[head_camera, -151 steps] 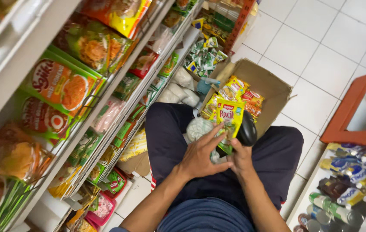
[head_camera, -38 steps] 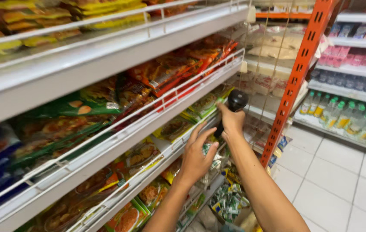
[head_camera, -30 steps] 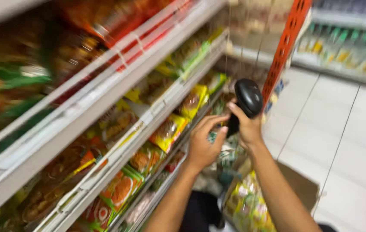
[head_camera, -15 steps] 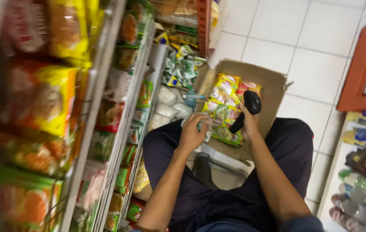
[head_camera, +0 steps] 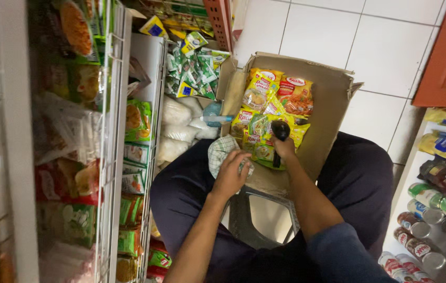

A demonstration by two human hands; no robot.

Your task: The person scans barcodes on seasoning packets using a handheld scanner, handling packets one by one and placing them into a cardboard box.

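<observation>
Having swung down from the shelf, I am now gripping the black scanner (head_camera: 279, 132) in my closed right hand (head_camera: 284, 151) over the packets (head_camera: 265, 112) in the cardboard box (head_camera: 333, 105), my left hand (head_camera: 230, 173) curling onto a checked cloth (head_camera: 218, 149).

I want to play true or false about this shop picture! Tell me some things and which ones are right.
1. The right hand holds a black handheld scanner. True.
2. The brown cardboard box is empty. False: it holds yellow and orange snack packets.
3. The left hand rests on a checked cloth. True.
4. The floor is green carpet. False: it is white tiles.
</observation>
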